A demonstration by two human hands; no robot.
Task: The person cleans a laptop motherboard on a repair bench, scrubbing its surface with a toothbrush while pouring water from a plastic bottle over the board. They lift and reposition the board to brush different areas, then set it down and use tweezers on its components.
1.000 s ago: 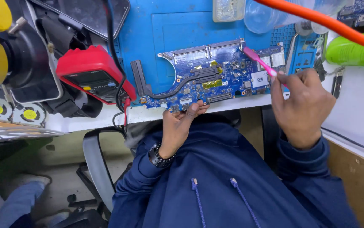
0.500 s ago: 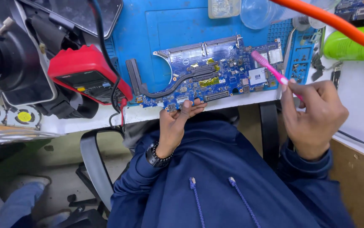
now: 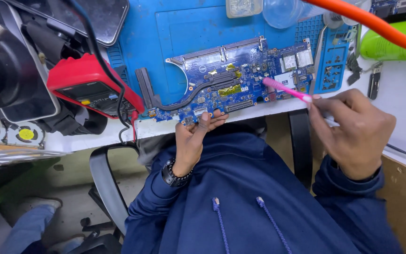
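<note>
A blue laptop circuit board (image 3: 240, 80) lies on a blue work mat (image 3: 188, 33) at the twelve o'clock side of the view, its near edge reaching the front lip of the white bench (image 3: 400, 94); the left hand (image 3: 196, 138) comes up from six o'clock and pinches that near edge, fingers curled over the top and thumb beneath; the right hand (image 3: 351, 131), at three o'clock, is closed around a pink brush (image 3: 285, 89), whose head rests on the board's right part, pointing toward ten o'clock; a red multimeter (image 3: 92, 87) sits at nine o'clock, well apart from both hands, with black leads draped over it; an orange hose (image 3: 377, 28) crosses the corner at two o'clock; a green can (image 3: 391, 47) lies under it.
</note>
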